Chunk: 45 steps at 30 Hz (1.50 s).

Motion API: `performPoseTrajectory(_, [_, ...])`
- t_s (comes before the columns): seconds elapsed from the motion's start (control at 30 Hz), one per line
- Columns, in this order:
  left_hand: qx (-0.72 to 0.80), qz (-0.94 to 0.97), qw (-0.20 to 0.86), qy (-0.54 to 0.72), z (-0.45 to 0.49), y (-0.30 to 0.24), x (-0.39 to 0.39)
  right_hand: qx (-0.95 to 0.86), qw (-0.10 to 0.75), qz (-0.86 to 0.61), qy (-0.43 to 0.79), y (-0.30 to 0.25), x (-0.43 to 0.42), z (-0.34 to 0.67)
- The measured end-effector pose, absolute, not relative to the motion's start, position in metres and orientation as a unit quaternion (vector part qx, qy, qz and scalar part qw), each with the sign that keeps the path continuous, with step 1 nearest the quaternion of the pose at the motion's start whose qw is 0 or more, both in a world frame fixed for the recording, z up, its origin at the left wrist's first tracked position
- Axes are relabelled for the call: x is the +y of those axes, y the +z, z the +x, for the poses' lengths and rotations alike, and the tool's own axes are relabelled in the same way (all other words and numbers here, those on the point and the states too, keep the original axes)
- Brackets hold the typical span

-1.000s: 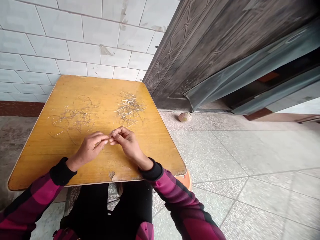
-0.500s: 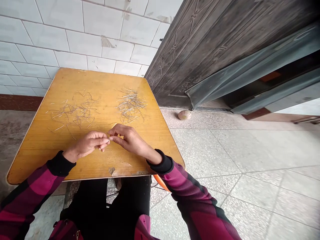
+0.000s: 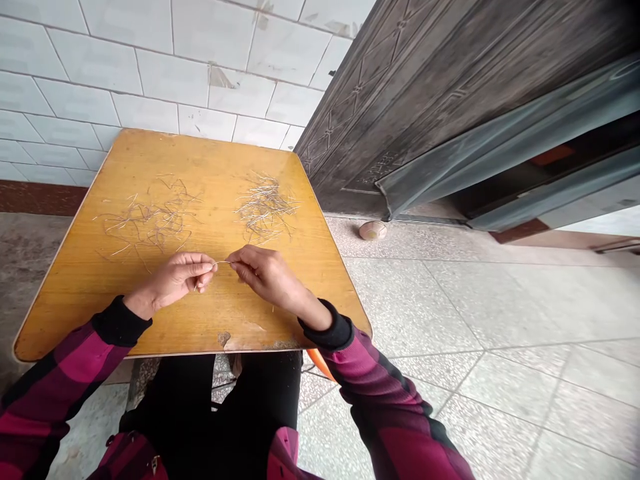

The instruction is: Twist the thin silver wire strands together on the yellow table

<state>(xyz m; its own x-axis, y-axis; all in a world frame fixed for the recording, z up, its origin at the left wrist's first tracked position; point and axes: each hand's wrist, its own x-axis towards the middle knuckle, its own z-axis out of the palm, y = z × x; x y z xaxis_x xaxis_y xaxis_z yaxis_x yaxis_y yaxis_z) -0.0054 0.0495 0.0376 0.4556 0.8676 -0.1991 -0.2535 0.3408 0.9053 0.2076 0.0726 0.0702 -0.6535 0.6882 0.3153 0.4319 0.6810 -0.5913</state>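
Thin pale strand (image 3: 222,262) runs almost level between the 2 hands, above the near half of the tabletop, with 1 end pinched in each hand. The left hand (image 3: 175,280) is nearly closed, its thumb and curled fingers holding the strand. The right hand (image 3: 265,273) is closed to a similar pinch on the other end, its fingertips (image 3: 234,259) just apart from those of the left hand. The strand is too fine to tell whether it is wire or stiff fibre.

Ahead of the hands, 2 loose heaps of similar strands lie on a yellow wooden table (image 3: 85,300). The left heap (image 3: 147,223) is tangled and widely spread, while the right heap (image 3: 265,207) is tighter, with straighter pieces. Both are near the hands but not touching them. A chipped patch (image 3: 224,339) marks the table's near edge.

Black cuffs (image 3: 120,321) end magenta-and-black checked sleeves (image 3: 65,373), and both forearms rest over the near edge, above black trousers (image 3: 255,393). An orange stool rim (image 3: 317,363) shows below the table. Beyond the far edge rises a white tiled wall (image 3: 150,67). To the right stands a dark embossed metal door (image 3: 425,100), with a small round pale object (image 3: 373,231) on the terrazzo floor (image 3: 425,300) near its foot.
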Motion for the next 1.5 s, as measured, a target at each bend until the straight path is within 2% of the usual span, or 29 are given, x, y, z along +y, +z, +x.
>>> performPoseTrajectory(0.13, [0.419, 0.474, 0.698, 0.334, -0.003, 0.033, 0.049, -0.804, 0.264, -0.374, 0.380, 0.047, 0.066, 0.209])
performPoseTrajectory(0.23, [0.474, 0.544, 0.619, 0.311, -0.001, 0.028, 0.048, -0.776, 0.267, -0.382, 0.425, 0.034, 0.066, 0.213])
performPoseTrajectory(0.33, [0.494, 0.628, 0.524, 0.294, -0.002, 0.023, 0.048, -0.790, 0.271, -0.382, 0.396, 0.027, 0.068, 0.216])
performPoseTrajectory(0.5, [0.491, 0.725, 0.389, 0.286, 0.000, 0.016, 0.047, -0.845, 0.284, -0.362, 0.273, 0.017, 0.069, 0.213])
performPoseTrajectory(0.67, [0.493, 0.748, 0.328, 0.301, 0.010, 0.016, 0.043, -0.870, 0.251, -0.361, 0.224, 0.013, 0.064, 0.208])
performPoseTrajectory(0.73, [0.495, 0.735, 0.355, 0.299, 0.011, 0.019, 0.043, -0.874, 0.243, -0.359, 0.220, 0.015, 0.063, 0.209])
performPoseTrajectory(0.83, [0.491, 0.661, 0.505, 0.260, 0.006, 0.026, 0.046, -0.852, 0.270, -0.353, 0.276, 0.020, 0.064, 0.212])
performPoseTrajectory(0.93, [0.475, 0.564, 0.640, 0.216, 0.002, 0.033, 0.047, -0.743, 0.278, -0.353, 0.496, 0.023, 0.068, 0.216])
performPoseTrajectory(1.03, [0.483, 0.550, 0.657, 0.181, 0.002, 0.039, 0.046, -0.567, 0.169, -0.314, 0.743, 0.021, 0.073, 0.220])
performPoseTrajectory(1.1, [0.484, 0.578, 0.636, 0.164, 0.003, 0.040, 0.044, -0.479, 0.098, -0.275, 0.828, 0.018, 0.075, 0.221])
performPoseTrajectory(1.2, [0.451, 0.633, 0.611, 0.152, 0.004, 0.041, 0.043, -0.430, 0.060, -0.261, 0.862, 0.014, 0.075, 0.221])
performPoseTrajectory(1.33, [0.417, 0.651, 0.618, 0.142, 0.004, 0.041, 0.044, -0.449, 0.035, -0.262, 0.854, 0.015, 0.074, 0.220])
performPoseTrajectory(1.5, [0.422, 0.581, 0.678, 0.152, 0.005, 0.040, 0.042, -0.573, 0.086, -0.286, 0.763, 0.027, 0.072, 0.223])
